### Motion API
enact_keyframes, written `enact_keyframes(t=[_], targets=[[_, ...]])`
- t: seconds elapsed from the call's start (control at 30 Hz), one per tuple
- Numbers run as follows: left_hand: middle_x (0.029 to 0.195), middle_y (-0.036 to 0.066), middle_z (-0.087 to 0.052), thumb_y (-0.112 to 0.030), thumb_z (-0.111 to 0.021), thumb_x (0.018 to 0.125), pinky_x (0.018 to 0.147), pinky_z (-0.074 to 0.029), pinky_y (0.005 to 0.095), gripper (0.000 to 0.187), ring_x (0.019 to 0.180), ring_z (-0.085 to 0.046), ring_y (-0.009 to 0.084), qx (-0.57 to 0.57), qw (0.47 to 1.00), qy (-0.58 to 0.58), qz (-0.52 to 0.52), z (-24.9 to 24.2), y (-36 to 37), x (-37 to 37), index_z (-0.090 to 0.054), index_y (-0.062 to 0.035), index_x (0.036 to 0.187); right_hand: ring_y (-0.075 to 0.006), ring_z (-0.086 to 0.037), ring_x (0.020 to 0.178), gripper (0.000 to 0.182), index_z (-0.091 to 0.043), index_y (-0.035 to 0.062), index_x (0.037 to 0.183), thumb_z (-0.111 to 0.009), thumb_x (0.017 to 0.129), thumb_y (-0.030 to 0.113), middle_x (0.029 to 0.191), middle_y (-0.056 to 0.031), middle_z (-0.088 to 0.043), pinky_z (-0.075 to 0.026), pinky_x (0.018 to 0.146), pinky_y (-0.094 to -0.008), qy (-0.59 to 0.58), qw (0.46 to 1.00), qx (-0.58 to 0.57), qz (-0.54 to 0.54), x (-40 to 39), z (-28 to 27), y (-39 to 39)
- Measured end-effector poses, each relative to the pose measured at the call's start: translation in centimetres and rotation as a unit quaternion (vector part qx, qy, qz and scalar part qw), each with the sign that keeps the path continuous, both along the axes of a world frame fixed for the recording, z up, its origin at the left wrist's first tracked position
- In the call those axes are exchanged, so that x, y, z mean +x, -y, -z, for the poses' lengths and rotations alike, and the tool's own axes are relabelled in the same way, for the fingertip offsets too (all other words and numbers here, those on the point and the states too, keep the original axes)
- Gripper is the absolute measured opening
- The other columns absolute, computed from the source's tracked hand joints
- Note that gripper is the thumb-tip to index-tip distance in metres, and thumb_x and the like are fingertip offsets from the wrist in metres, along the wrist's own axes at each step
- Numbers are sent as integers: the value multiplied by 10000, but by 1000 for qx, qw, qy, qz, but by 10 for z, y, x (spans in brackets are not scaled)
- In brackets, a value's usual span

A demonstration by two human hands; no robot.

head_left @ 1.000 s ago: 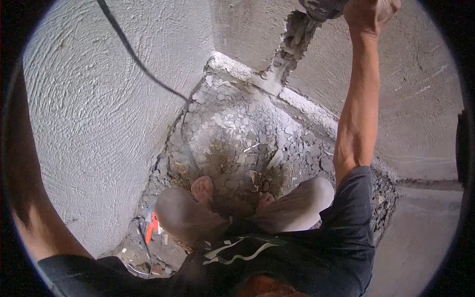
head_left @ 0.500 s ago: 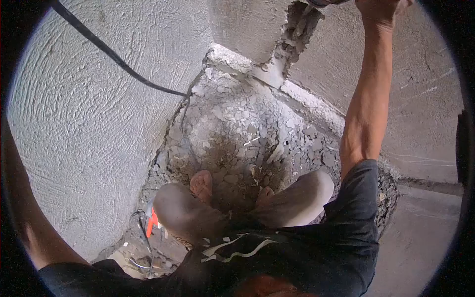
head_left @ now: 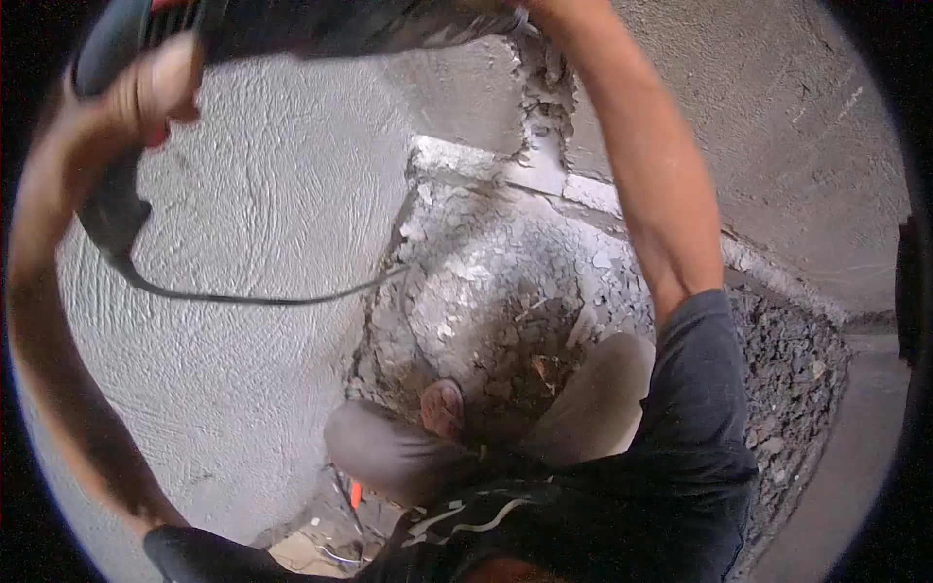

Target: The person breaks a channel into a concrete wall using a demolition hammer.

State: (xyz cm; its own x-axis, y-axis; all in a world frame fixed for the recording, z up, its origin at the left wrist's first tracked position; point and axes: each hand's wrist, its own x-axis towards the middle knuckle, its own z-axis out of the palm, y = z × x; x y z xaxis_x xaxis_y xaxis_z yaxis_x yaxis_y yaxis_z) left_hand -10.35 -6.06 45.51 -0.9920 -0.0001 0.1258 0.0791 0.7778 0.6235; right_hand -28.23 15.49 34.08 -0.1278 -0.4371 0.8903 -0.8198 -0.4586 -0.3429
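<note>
Across the top left stretches a large dark power tool (head_left: 330, 29) with red parts, its front end beside a chiselled groove (head_left: 546, 97) in the wall. My left hand (head_left: 160, 87) is wrapped round the tool's rear handle, slightly blurred. At the top edge my right hand (head_left: 564, 8) is mostly cut off near the tool's front; its fingers are hidden. A black cable (head_left: 233, 299) hangs from the handle and runs down to the floor. The tool's tip cannot be made out.
Broken plaster and rubble (head_left: 486, 282) cover the floor between the walls. My bent knees and one foot (head_left: 442, 408) are below. An orange-red object (head_left: 356, 494) lies at the lower left. A rough textured wall (head_left: 224, 194) rises at left.
The tool's body and my left hand have come into view at the upper left. My right arm has shifted left in the picture. The cable hangs lower, and the view has shifted.
</note>
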Motion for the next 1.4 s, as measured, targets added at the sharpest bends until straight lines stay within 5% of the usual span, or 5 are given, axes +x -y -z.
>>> enact_keyframes(t=[0.2, 0.43, 0.67, 1.03, 1.4], targets=[[1094, 173, -641, -270, -859, 760, 791, -560, 372, 850, 894, -680, 259, -88, 987, -63, -119, 64, -12, 61, -382, 45, 1389, -331, -665, 983, 783, -692, 94, 1038, -645, 700, 798, 1026, -132, -699, -486, 933, -451, -86, 959, 226, 149, 11, 3, 7], [1059, 140, -650, -237, -860, 784, 764, -545, 330, 787, 869, -668, 217, -49, 989, -31, -133, 66, -17, 64, -394, 25, 1362, -310, -546, 1131, 738, -517, 0, 1244, -723, 822, 569, 1231, -117, -550, -482, 910, -452, 360, 777, -223, 466, 28, 106, 40], [918, 114, -682, -124, -818, 803, 755, -539, 328, 507, 821, -660, 185, 150, 967, 170, -120, 40, -41, 41, -527, 32, 1189, -245, -643, 991, 570, -574, 45, 1227, -627, 903, 511, 1116, -116, -641, -538, 884, -411, 855, 393, -307, -143, 53, 73, 59], [817, 159, -627, -304, -625, 958, 598, -491, 334, 434, 642, -592, 219, 304, 898, 179, -262, -32, -72, -23, -517, -30, 1277, -160, -607, 658, 407, -628, 109, 873, -676, 861, 513, 754, -30, -615, -532, 604, -320, 831, 416, -348, -128, 3, -3, 50], [753, 126, -609, -179, -664, 862, 552, -451, 296, 255, 591, -569, 187, 136, 963, 194, -130, -42, -72, -59, -623, 53, 959, -208, -671, 838, 438, -611, 49, 1100, -670, 876, 421, 944, -76, -684, -573, 766, -391, 776, 445, -382, -233, -14, 22, 59]])
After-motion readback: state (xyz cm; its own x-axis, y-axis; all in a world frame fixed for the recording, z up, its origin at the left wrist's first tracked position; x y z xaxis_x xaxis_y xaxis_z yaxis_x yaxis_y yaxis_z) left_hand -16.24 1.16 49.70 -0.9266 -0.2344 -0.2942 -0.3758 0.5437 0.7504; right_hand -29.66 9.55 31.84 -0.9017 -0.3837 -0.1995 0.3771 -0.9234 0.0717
